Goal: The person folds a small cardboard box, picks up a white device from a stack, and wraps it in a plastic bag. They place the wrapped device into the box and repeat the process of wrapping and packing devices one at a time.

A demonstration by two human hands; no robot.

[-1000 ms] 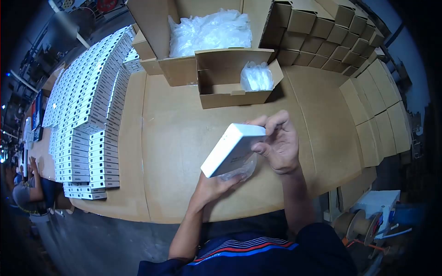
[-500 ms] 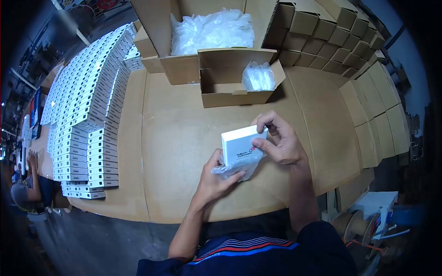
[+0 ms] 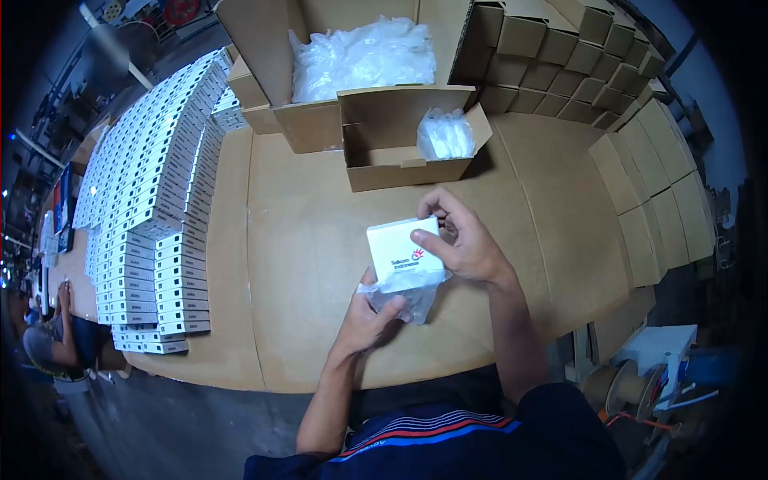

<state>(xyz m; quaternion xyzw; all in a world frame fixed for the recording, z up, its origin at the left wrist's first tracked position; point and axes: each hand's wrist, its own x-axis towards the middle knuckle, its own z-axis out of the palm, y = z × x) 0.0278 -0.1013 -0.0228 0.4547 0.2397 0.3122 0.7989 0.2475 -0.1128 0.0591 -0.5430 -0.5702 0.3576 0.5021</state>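
A small white box [image 3: 392, 244] with "Telkom Indonesia" printed on its front is held over the table, tilted a little. Its lower part sits inside a clear plastic bag [image 3: 412, 298]. My left hand [image 3: 370, 318] grips the bag and the box's lower left, thumb across the front. At the box's upper right, my right hand [image 3: 460, 238] pinches it, with the thumb on the printed face and the fingers behind. Beyond the hands stands an open cardboard carton [image 3: 392, 178] with a bundle of bagged items [image 3: 445, 136] at its right end.
Stacked white boxes [image 3: 148, 184] fill the table's left side. A large carton of clear plastic bags [image 3: 364, 60] is at the back. Brown cartons [image 3: 552, 60] are piled at back right, with more [image 3: 664, 192] along the right edge. Another person [image 3: 60, 340] is at far left.
Both hands have brought the box slightly left, and its printed face now shows more squarely. My right hand has shifted left along with it.
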